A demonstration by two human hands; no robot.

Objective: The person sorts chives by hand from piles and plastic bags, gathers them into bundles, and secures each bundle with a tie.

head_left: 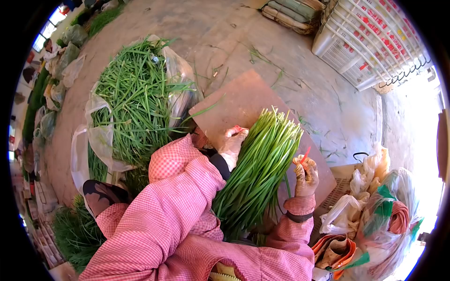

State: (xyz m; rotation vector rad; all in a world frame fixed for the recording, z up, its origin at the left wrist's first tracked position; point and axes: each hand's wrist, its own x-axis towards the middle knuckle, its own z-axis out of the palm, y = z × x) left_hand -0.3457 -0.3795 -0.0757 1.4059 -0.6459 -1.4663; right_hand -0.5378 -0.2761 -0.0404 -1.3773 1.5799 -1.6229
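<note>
A thick bunch of garlic chives [262, 164] lies on a reddish-brown board [229, 103], its pale cut ends pointing away from me. At the bunch's left edge, my left hand [232, 146] is closed, with a bit of red strip showing at its fingertips. On the other side, my right hand [306, 177] pinches a red strip [307, 153] that sticks up above the fingers, a little apart from the leaves. Whether the strip runs under the bunch is hidden. Both arms wear pink checked sleeves.
Left of the board, an open plastic bag [101, 126] holds a heap of loose green leaves [133, 98]. White crates [370, 42] stand at the far right, beside folded sacks [293, 14]. Plastic bags [347, 210] lie at the right. People sit at far left.
</note>
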